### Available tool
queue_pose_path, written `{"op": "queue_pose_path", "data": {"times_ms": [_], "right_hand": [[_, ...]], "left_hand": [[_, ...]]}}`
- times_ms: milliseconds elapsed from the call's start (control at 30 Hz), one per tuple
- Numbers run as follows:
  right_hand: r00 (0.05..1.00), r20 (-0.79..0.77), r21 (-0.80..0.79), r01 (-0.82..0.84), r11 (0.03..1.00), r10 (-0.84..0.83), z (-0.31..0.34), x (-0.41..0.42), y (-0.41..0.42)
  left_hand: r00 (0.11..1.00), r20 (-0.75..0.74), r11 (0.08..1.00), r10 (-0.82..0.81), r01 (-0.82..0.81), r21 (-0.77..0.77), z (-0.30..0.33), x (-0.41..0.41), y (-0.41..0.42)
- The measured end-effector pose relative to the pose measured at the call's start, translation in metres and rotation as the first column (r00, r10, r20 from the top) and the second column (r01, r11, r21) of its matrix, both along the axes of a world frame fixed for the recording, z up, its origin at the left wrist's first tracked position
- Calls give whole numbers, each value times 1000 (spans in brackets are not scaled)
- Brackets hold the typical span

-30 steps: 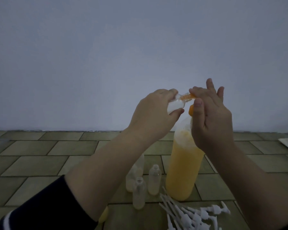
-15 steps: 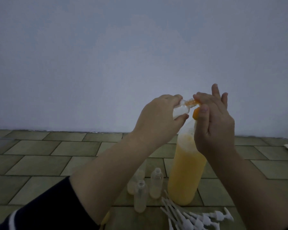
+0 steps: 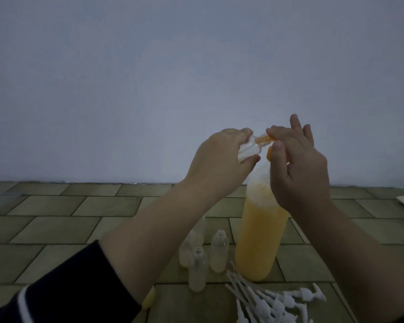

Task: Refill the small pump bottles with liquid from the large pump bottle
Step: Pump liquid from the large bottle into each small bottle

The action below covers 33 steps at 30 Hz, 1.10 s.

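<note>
Between your two raised hands, a small clear bottle (image 3: 87, 152) lies tilted, its neck against the orange spout (image 3: 269, 138) of the large pump bottle (image 3: 260, 231); orange liquid shows in the neck. Your left hand (image 3: 217, 164) grips the small bottle's body, fingers curled over it and thumb under. Your right hand (image 3: 299, 166) sits on the pump head, index finger and thumb curled onto it, the other fingers straight and lifted. The large bottle stands upright on the tiled floor (image 3: 79, 217) directly below your right hand, mostly full of orange liquid. Below your left wrist, three uncapped small bottles (image 3: 197, 269) stand just beside the large bottle's base. Below your right forearm, near you, a heap of loose white pump tops (image 3: 273, 301) lies on the floor. A dark sleeve (image 3: 63, 297) covers your left upper forearm.
</note>
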State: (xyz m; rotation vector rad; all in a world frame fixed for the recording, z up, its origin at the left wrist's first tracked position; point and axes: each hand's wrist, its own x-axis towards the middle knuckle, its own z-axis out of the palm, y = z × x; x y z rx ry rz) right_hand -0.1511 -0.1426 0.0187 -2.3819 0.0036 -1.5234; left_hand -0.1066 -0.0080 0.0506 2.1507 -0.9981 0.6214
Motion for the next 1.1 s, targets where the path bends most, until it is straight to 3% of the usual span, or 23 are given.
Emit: {"op": "queue_pose_path", "data": {"times_ms": [233,467,767,900,1100], "right_hand": [[1000,14,-29,18,999,-18,19,-6,3],[999,-52,-46,15,999,-17,9,-5,4],[998,16,-72,64,995,-63,7,1,3],[998,-30,-57,45,997,-47,1,1,-1],[995,-59,-145,67,987,-76,19,-5,0]], "left_hand": [[999,34,1000,-4,5,-23,16,2,1],[997,-62,999,-39,37,-36,5,2,5],[997,-48,995,-65,62,-77,10,3,2],[999,-25,999,-33,33,-32,4,2,0],[999,-28,997,-37,36,-64,14,5,5]]}}
